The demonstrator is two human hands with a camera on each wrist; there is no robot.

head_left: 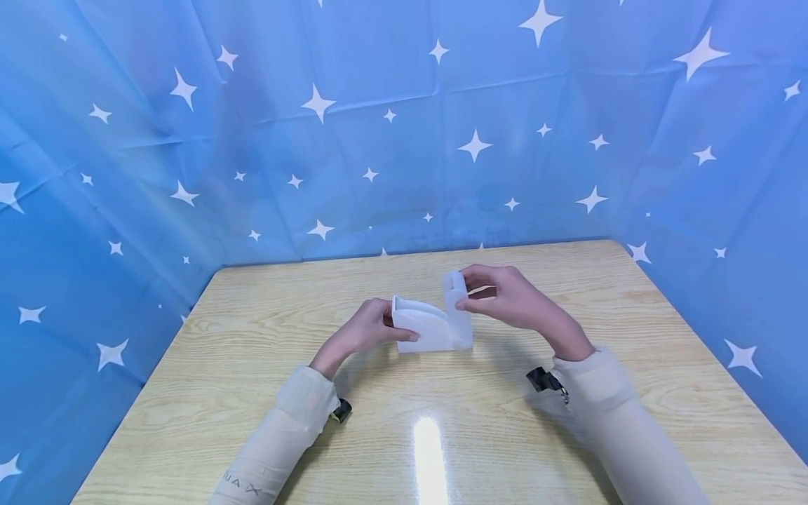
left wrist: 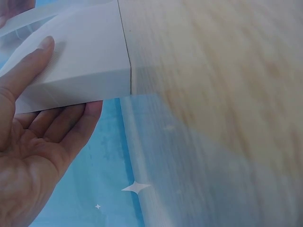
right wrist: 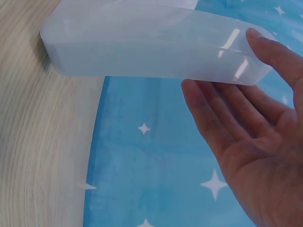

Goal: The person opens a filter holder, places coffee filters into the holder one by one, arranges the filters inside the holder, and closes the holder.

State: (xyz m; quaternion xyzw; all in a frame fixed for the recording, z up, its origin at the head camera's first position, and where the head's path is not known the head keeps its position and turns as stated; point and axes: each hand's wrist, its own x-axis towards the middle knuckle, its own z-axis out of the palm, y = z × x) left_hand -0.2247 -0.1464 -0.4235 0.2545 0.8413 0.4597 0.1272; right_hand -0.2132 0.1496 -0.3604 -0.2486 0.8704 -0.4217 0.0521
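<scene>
A white box-like plastic holder (head_left: pixel 424 335) with a curved, sloping top edge stands on the table near the middle. At its right end rises a translucent plastic part (head_left: pixel 459 324); whether the two are joined or only touching I cannot tell. My left hand (head_left: pixel 368 327) grips the holder's left end, the thumb on the near face and the fingers behind it. In the left wrist view those fingers (left wrist: pixel 90 113) lie against the far side of the white holder (left wrist: pixel 85 52). With thumb and fingers my right hand (head_left: pixel 513 299) holds the upper part of the translucent piece (right wrist: pixel 142 56).
The light wood-grain table (head_left: pixel 252 393) reaches back to a blue curtain (head_left: pixel 391 175) with white stars, which hangs behind and along both sides. A black wrist device (head_left: pixel 546 382) sits at the right cuff, another (head_left: pixel 341 410) at the left.
</scene>
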